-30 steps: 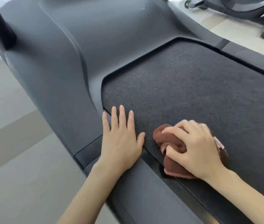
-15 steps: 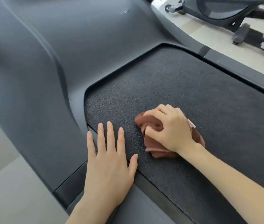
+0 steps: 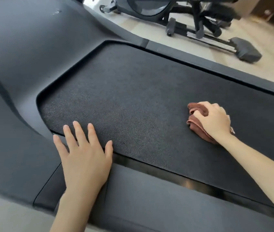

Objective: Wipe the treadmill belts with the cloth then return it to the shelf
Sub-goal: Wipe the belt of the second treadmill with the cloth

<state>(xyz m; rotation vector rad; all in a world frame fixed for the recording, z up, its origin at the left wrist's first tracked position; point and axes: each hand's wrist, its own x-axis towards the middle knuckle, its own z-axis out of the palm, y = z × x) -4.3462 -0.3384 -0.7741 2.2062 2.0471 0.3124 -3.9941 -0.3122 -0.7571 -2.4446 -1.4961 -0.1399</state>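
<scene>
1. Since half a second ago, the right hand has carried the cloth rightward along the treadmill belt. It was close beside the left hand then and is well apart from it now. The left hand has kept its place at the belt's near left corner.
2. At far left, the smooth grey motor cover curves round the belt's front end, its lip forming the rounded corner of the belt opening.
3. The left hand lies flat, palm down, with its fingers straight and spread. Its fingertips rest on the textured belt and its palm covers the near side rail, and it holds nothing.
4. The black belt runs from that corner off to the right edge of the view.
5. The reddish-brown cloth is bunched up on the belt, toward the right and about midway between the near and far edges.
6. The right hand presses down on the cloth with its fingers curled over the folds, gripping it. A small pale patch by the wrist may be the cloth's label, but it is too blurred to be sure.
7. Beyond the far side rail, another dark exercise machine stands on the pale floor.
</scene>
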